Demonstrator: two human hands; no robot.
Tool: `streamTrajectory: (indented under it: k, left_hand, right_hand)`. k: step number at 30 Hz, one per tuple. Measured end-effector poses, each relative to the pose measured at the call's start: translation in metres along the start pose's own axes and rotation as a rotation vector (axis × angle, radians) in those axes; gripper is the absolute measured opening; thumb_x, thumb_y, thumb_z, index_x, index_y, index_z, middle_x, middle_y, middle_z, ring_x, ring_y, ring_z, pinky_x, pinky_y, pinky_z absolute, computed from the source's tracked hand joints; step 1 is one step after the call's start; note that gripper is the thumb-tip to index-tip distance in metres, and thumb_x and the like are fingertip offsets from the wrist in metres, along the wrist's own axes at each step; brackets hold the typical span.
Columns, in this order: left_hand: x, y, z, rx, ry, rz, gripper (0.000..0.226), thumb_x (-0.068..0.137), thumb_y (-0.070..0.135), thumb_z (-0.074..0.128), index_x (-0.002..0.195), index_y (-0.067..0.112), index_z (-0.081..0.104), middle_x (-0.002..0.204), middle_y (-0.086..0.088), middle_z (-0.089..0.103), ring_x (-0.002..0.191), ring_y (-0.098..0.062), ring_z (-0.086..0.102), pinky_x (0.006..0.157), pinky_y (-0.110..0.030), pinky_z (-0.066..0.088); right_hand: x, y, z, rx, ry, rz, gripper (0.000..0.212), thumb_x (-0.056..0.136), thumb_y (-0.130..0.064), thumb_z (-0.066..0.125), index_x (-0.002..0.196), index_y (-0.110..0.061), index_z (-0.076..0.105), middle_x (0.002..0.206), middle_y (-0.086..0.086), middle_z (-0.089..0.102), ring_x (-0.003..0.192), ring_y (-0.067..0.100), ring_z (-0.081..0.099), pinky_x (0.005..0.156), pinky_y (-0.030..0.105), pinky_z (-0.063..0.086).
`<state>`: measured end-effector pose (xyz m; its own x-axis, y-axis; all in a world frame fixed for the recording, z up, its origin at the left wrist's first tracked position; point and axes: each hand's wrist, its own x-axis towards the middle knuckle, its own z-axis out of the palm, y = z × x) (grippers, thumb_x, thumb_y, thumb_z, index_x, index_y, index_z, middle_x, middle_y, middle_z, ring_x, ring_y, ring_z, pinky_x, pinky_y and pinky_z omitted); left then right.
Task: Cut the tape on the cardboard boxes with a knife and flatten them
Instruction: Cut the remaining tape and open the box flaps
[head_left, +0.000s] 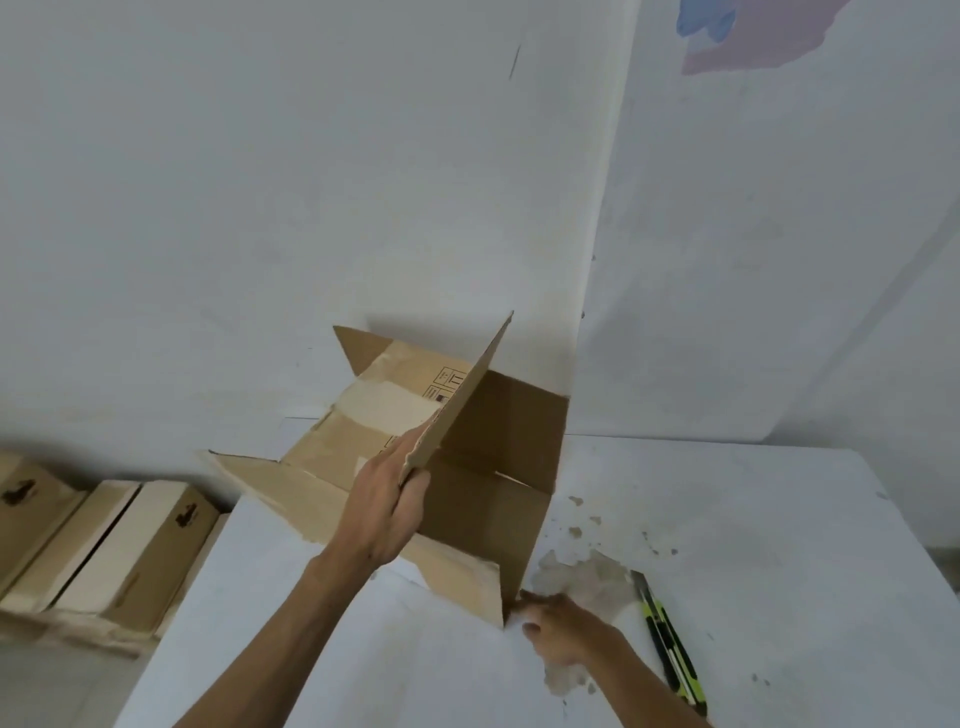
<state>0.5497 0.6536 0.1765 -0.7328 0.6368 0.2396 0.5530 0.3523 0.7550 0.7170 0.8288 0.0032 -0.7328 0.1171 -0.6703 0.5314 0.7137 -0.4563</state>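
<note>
An opened brown cardboard box (483, 467) lies on the white table (753, 519) with its flaps spread out, its open side facing me. My left hand (387, 512) grips the near end of a raised flap that points up and away. My right hand (563, 626) holds the box's near lower corner against the table. A yellow-green and black utility knife (672, 647) lies on the table just right of my right hand, untouched.
Several more cardboard boxes (104, 551) lie side by side on the floor at the left, below the table edge. White walls meet in a corner behind the box. The tabletop has chipped, stained patches (582, 577) near the knife.
</note>
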Motion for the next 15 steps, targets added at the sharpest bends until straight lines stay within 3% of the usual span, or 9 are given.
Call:
streamTrajectory:
  k: [3,5,7,9,12,15]
  left_hand:
    - [0.004,-0.006,0.006,0.035,0.001,0.065,0.056,0.094,0.03,0.038,0.147,0.022,0.054,0.108,0.001,0.069,0.082,-0.003,0.058,0.066,-0.01,0.037]
    - [0.008,-0.008,0.01,0.061,0.006,0.099,0.059,0.094,0.035,0.034,0.151,0.029,0.05,0.127,-0.004,0.069,0.087,-0.004,0.06,0.07,-0.009,0.04]
    - [0.012,-0.008,0.014,0.11,0.01,0.14,0.061,0.094,0.037,0.032,0.154,0.033,0.045,0.142,0.0,0.062,0.098,-0.011,0.064,0.076,-0.014,0.047]
    - [0.018,-0.006,0.02,0.175,0.02,0.199,0.059,0.097,0.037,0.033,0.154,0.028,0.047,0.15,0.0,0.056,0.11,-0.018,0.067,0.08,-0.019,0.054]
    - [0.029,-0.003,0.031,0.242,0.06,0.293,0.055,0.1,0.037,0.038,0.15,0.019,0.051,0.147,-0.004,0.059,0.119,-0.022,0.067,0.08,-0.03,0.062]
    - [0.037,-0.001,0.043,0.264,0.086,0.328,0.053,0.102,0.039,0.039,0.152,0.022,0.047,0.148,-0.003,0.058,0.123,-0.022,0.065,0.075,-0.033,0.063]
  right_hand:
    - [0.007,0.013,0.007,-0.275,-0.045,-0.019,0.051,0.111,-0.029,0.032,0.159,-0.047,0.027,0.171,-0.017,0.012,0.158,0.028,0.012,0.123,0.054,0.026]
    - [0.013,0.017,0.003,-0.327,-0.041,-0.015,0.05,0.112,-0.028,0.033,0.159,-0.045,0.029,0.171,-0.017,0.014,0.158,0.027,0.014,0.123,0.054,0.025]
    - [0.016,0.019,-0.006,-0.237,-0.021,-0.005,0.047,0.111,-0.025,0.035,0.156,-0.038,0.042,0.167,-0.012,0.029,0.153,0.024,0.029,0.121,0.045,0.032]
    - [0.018,0.021,-0.022,0.032,0.068,0.04,0.038,0.11,-0.024,0.04,0.143,-0.028,0.059,0.151,0.0,0.055,0.136,0.02,0.053,0.114,0.036,0.044]
    - [0.007,0.011,-0.067,0.481,0.519,0.075,0.025,0.108,-0.019,0.047,0.11,-0.02,0.071,0.109,0.001,0.072,0.098,0.014,0.068,0.098,0.042,0.056]
    - [-0.023,-0.022,-0.134,0.688,1.082,-0.057,0.023,0.108,-0.015,0.048,0.097,-0.02,0.068,0.093,-0.003,0.07,0.085,0.007,0.065,0.089,0.043,0.057]
